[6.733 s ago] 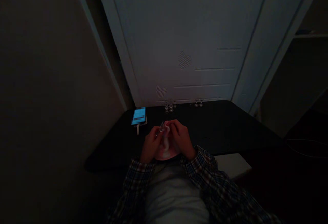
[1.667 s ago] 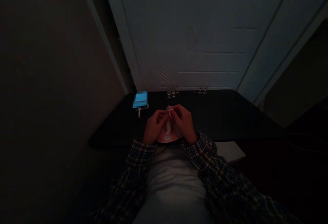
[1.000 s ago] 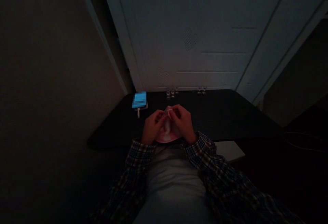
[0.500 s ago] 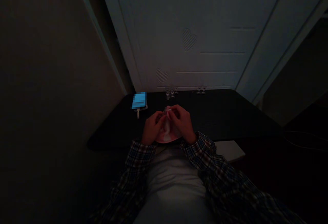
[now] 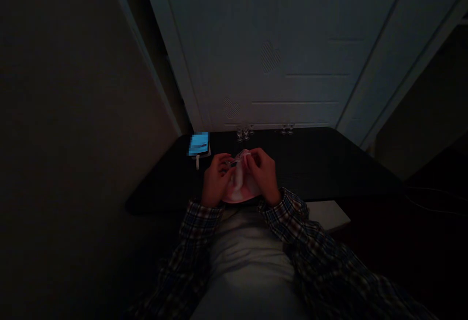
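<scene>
In the head view a pink-and-white plastic bag (image 5: 238,190) is held upright near the front edge of the dark table, shiny and see-through along its top. My right hand (image 5: 263,172) pinches the upper right of the bag between thumb and fingers. On the other side my left hand (image 5: 215,179) is closed at the bag's upper left, fingers curled near its clear edge. What the bag contains, if anything, is too dark to make out.
A phone-like device (image 5: 199,143) with a lit blue screen lies at the table's back left, a white strip hanging from it. Several small stemmed glasses (image 5: 243,133) stand along the back of the dark table (image 5: 321,164). A white box (image 5: 328,214) sits lower right, beyond the edge.
My hands have drawn slightly apart at the top of the bag. The clear upper part of the bag is spread wider between them now.
</scene>
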Motion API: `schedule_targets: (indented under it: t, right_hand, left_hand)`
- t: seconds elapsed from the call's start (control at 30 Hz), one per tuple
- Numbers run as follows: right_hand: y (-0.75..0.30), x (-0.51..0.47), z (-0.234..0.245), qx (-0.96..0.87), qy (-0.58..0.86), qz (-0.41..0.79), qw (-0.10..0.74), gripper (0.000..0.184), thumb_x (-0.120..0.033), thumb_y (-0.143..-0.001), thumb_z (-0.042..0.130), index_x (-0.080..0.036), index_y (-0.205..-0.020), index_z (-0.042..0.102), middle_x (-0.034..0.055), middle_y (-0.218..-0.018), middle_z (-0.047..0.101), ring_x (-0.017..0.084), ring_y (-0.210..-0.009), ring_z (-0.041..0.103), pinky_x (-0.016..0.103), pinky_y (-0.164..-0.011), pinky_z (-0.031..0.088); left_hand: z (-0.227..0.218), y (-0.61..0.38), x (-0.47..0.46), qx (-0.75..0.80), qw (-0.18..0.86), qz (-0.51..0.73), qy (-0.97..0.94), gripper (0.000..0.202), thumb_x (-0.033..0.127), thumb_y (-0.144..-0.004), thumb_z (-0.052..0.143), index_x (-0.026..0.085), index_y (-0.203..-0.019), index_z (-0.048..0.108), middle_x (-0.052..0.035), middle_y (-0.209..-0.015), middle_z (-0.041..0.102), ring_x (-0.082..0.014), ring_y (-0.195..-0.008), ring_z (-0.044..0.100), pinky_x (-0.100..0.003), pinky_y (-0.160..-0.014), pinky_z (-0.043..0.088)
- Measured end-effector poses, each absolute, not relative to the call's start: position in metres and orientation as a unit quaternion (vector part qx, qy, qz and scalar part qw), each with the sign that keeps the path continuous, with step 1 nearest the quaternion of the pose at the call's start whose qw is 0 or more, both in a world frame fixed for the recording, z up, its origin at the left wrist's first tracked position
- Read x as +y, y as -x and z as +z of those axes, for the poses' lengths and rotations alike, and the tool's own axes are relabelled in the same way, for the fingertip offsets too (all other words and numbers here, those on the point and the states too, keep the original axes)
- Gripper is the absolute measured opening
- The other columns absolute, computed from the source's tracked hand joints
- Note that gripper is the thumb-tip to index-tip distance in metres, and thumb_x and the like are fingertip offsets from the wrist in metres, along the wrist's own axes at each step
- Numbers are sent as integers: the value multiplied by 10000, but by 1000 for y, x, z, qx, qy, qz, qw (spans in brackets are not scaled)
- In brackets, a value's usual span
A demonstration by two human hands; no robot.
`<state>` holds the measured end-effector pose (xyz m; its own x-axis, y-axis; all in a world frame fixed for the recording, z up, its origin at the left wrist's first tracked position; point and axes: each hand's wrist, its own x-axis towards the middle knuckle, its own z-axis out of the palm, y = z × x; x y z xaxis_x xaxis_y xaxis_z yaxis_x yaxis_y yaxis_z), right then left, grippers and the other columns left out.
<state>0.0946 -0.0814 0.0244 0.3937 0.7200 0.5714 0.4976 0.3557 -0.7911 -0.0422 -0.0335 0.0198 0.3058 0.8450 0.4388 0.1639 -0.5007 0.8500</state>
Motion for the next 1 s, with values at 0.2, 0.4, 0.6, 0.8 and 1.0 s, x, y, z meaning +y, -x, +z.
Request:
schedule_targets:
  t: [0.2, 0.4, 0.6, 0.8, 1.0]
  right_hand:
    - [-94, -82, 25, -541, 546, 101, 632, 212, -370, -867, 450, -200, -888, 575, 23, -823, 641, 147, -749, 601, 252, -685, 459]
    - [-93, -84, 28, -545, 536, 107, 636, 204, -368, -863, 458, -199, -877, 572, 19, -806, 638, 143, -729, 600, 247, -660, 462]
    - [-93, -85, 28, -544, 540, 93, 635, 194, -359, -859, 462, -199, -860, 572, 12, -787, 630, 139, -713, 592, 243, -651, 451]
    - [-94, -84, 27, -520, 562, 88, 638, 227, -384, -860, 446, -198, -853, 578, 11, -766, 628, 137, -686, 584, 240, -626, 445]
    - [-94, -83, 26, -517, 559, 88, 643, 223, -385, -856, 459, -197, -846, 578, 12, -768, 631, 136, -686, 588, 239, -625, 445]
  left_hand:
    - [23, 43, -36, 351, 373, 462, -724, 229, 313, -813, 497, 206, -1014, 517, -45, -967, 614, -115, -643, 596, -195, -477, 442]
    - [23, 44, -36, 364, 359, 458, -727, 271, 390, -860, 402, 198, -987, 545, -1, -719, 605, -111, -562, 560, -199, -473, 412]
    - [22, 44, -35, 361, 348, 462, -731, 259, 373, -856, 420, 208, -1017, 538, 23, -665, 546, -102, -534, 529, -193, -471, 410]
    - [21, 42, -35, 356, 370, 470, -718, 357, 349, -784, 552, 205, -1100, 471, -1, -801, 581, -102, -593, 567, -199, -518, 455]
    - [19, 43, -34, 360, 343, 461, -735, 369, 350, -752, 589, 199, -1079, 505, -10, -824, 593, -111, -621, 584, -200, -525, 458]
